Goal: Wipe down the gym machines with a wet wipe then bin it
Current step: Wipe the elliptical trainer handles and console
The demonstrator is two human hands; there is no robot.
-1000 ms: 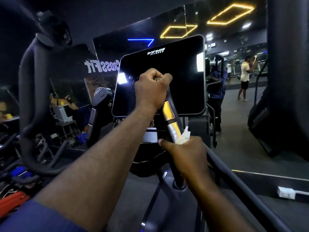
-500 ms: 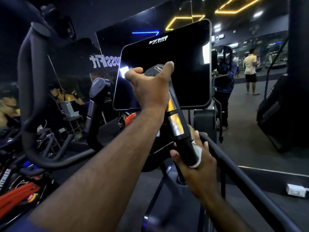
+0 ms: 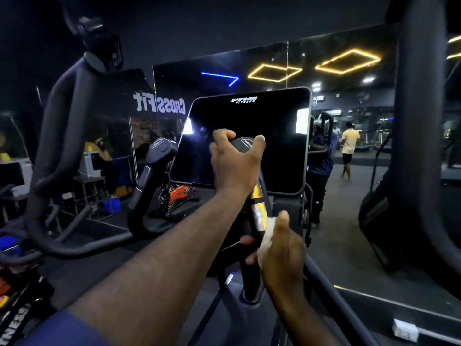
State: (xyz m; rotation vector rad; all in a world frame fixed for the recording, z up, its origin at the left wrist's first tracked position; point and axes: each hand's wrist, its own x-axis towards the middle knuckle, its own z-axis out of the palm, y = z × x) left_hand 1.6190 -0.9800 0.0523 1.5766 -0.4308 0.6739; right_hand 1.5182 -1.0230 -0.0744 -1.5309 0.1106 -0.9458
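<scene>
A black upright handle (image 3: 257,211) with gold sensor plates rises in front of the machine's dark console screen (image 3: 272,136). My left hand (image 3: 235,163) grips the handle's top cap, fingers curled over it. Lower down, my right hand (image 3: 280,245) wraps a white wet wipe (image 3: 265,239) around the handle shaft below the gold plates, thumb pointing up.
A second short handle (image 3: 159,151) stands left of the screen. A long curved black arm (image 3: 62,136) sweeps up at the left, and a thick black post (image 3: 419,146) fills the right. A rail (image 3: 334,298) runs lower right. A wall mirror behind reflects people and ceiling lights.
My right hand with the wipe has slid along the handle shaft, down and then back up near the gold plates. My left hand has stayed on the handle top. The view has tilted.
</scene>
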